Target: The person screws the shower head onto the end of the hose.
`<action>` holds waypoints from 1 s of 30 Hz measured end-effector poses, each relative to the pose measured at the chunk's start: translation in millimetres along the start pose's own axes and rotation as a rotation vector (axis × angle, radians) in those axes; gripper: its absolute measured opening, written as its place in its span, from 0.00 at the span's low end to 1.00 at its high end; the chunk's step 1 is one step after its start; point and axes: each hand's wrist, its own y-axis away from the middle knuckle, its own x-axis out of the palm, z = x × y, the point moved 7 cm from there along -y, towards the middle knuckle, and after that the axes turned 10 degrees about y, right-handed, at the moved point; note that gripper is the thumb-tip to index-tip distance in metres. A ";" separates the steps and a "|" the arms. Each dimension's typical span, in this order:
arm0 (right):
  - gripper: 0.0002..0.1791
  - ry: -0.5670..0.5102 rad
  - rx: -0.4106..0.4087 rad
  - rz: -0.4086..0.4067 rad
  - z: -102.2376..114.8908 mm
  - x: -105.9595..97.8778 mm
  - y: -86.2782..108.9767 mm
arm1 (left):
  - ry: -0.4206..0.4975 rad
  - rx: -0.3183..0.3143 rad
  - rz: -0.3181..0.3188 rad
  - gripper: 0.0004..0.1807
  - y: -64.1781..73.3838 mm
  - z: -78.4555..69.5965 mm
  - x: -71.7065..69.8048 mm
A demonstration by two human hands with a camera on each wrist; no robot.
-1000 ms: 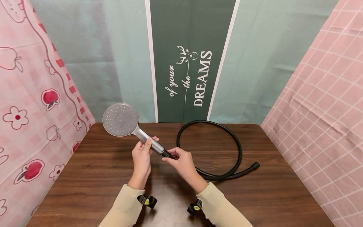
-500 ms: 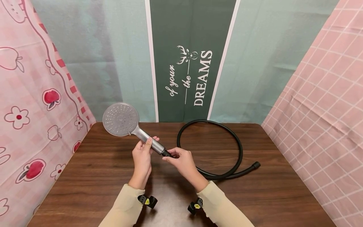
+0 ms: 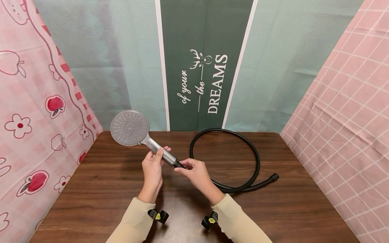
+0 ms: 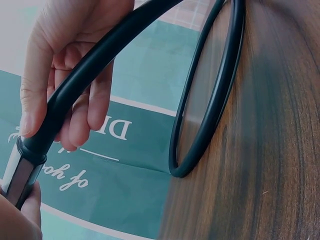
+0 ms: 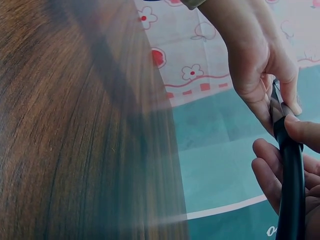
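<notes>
A grey hand shower head (image 3: 129, 128) is held above the table, spray face toward the head camera and tilted up to the left. My left hand (image 3: 151, 172) grips its handle, thumb on top. At the lower end of the handle, my right hand (image 3: 197, 172) pinches the black hose (image 3: 257, 162) by its end fitting (image 3: 177, 164). The fitting meets the handle's end; how far it is screwed on cannot be seen. In the left wrist view, the thumb of the right hand (image 4: 37, 75) lies along the hose (image 4: 95, 65) just behind the joint.
The hose loops on the brown wooden table (image 3: 288, 209), its other end (image 3: 275, 177) lying free at the right. A green cloth with printed lettering (image 3: 209, 67) hangs behind. Pink patterned cloths stand at the left (image 3: 36, 135) and right (image 3: 343, 111).
Hardly anything differs. The right fingers shift very slightly at the hose fitting; the shower head and left hand keep their places.
</notes>
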 end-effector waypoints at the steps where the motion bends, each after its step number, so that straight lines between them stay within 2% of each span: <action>1: 0.15 -0.002 -0.001 0.001 -0.2 0.1 0.0 | -0.002 0.000 0.001 0.16 -0.1 0.1 -0.2; 6: 0.15 0.007 -0.027 -0.014 0.5 0.9 -0.7 | 0.007 0.013 -0.001 0.15 -1.5 -0.5 -1.5; 14: 0.17 0.076 -0.085 -0.095 3.5 -0.9 3.7 | 0.023 0.020 0.004 0.14 -4.3 -0.8 -3.2; 19: 0.16 0.073 -0.115 -0.105 6.4 -0.7 5.0 | 0.020 0.016 -0.002 0.15 -5.7 0.3 -4.5; 25: 0.14 0.052 -0.102 -0.119 6.6 -1.5 3.7 | 0.009 0.003 0.002 0.16 -5.4 2.0 -3.3; 30: 0.15 0.033 -0.048 -0.087 1.3 -1.3 1.2 | 0.017 -0.003 -0.005 0.16 -4.5 1.9 -1.9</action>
